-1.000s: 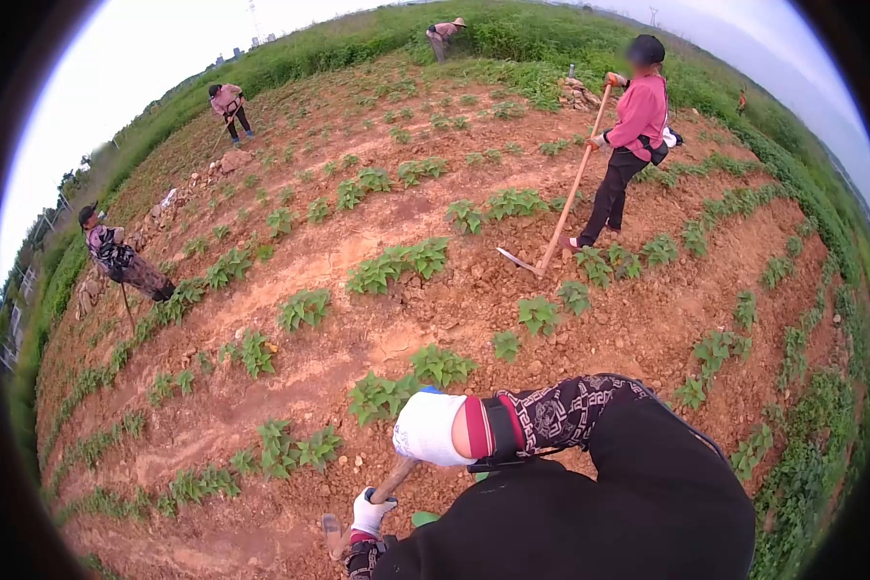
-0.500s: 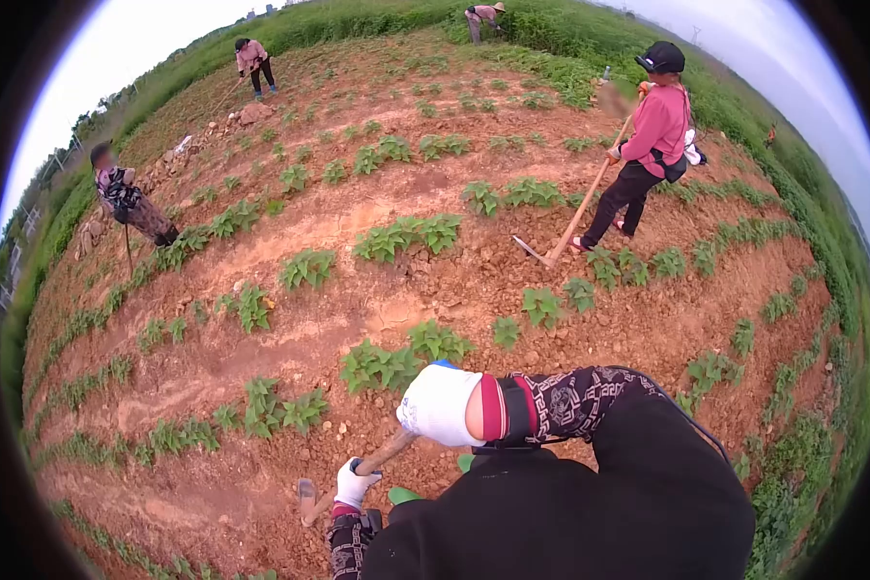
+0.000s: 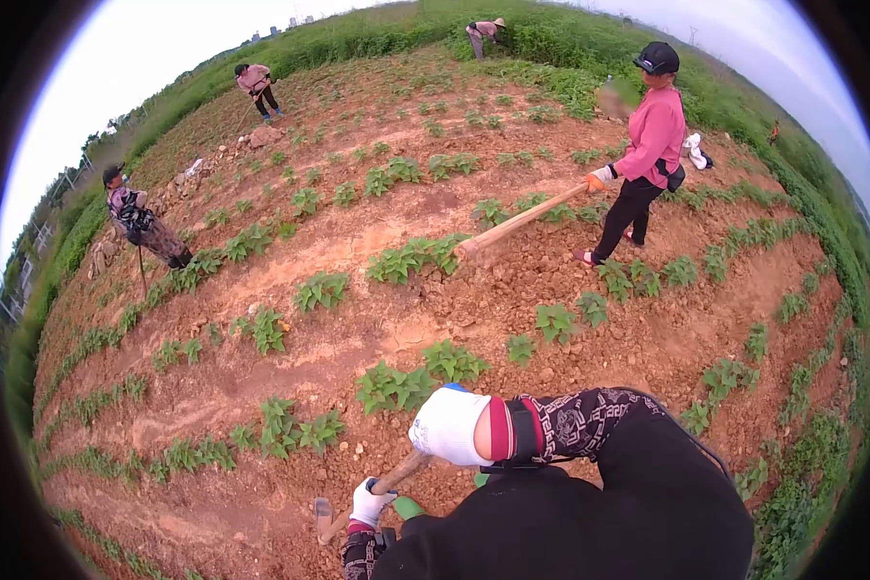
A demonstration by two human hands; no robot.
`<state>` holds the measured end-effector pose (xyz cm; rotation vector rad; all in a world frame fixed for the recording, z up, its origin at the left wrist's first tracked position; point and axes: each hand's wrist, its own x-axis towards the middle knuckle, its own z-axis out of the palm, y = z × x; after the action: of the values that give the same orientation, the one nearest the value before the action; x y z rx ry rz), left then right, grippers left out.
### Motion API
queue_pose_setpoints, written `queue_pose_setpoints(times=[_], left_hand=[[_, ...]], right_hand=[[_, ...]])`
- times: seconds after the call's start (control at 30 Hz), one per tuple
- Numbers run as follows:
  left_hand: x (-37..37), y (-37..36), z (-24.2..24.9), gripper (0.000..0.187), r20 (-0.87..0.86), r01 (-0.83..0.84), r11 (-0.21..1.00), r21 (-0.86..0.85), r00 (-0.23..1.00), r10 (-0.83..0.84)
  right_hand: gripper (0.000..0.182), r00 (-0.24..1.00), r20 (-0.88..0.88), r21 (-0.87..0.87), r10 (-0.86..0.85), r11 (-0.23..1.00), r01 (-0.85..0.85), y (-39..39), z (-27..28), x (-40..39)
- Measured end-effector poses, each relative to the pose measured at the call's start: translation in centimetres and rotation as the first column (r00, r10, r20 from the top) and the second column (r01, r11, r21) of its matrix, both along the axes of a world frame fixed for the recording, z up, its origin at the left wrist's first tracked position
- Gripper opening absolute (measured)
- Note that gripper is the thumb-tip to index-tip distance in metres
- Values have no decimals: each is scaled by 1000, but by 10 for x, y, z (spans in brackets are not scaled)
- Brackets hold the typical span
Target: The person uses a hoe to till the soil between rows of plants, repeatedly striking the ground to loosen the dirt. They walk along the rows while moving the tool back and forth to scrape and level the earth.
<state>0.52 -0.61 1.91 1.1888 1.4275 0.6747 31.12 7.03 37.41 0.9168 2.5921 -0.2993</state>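
Both my hands, in white gloves, are closed round the wooden handle of a hoe [image 3: 403,473] low over the reddish soil. My left hand [image 3: 369,504] grips it lower down, close to the hoe's metal head, which rests at or just above the ground. Higher on the handle is my right hand [image 3: 450,425], bent at the wrist, its fingers mostly hidden under the glove's back. Leafy green plants [image 3: 393,387] grow just beyond my right hand. My black-clad body hides the handle's far end and part of the ground.
At the right, a person in a pink top [image 3: 655,135] holds another long hoe [image 3: 527,220] over the plants. Farther off, one person [image 3: 143,217] stands at the left and two others bend at the back. Plant rows [image 3: 278,425] cross the field; stones [image 3: 263,137] lie at its far side.
The person in pink has brought their hoe from a steep slant to nearly level, its head now farther left. My view has shifted slightly; my hands keep their hold.
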Motion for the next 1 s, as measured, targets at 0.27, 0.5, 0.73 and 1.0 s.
queue_pose_setpoints(times=[0.27,0.5,0.73,1.0], left_hand=[[-6,3,-12,34,58,36,995,-91,998,-30],[-10,7,-23,33,154,16,991,-135,988,5],[-8,-3,-26,32,88,-61,995,-77,994,68],[-28,-43,-50,36,-70,-510,859,38,857,511]], right_hand=[[21,998,-16,7,-67,998,67,3,1,-1],[23,999,-17,27,-34,999,35,3,-2,1],[10,991,-128,55,-39,997,46,2,-5,7],[9,987,-157,63,-10,998,21,0,9,8]])
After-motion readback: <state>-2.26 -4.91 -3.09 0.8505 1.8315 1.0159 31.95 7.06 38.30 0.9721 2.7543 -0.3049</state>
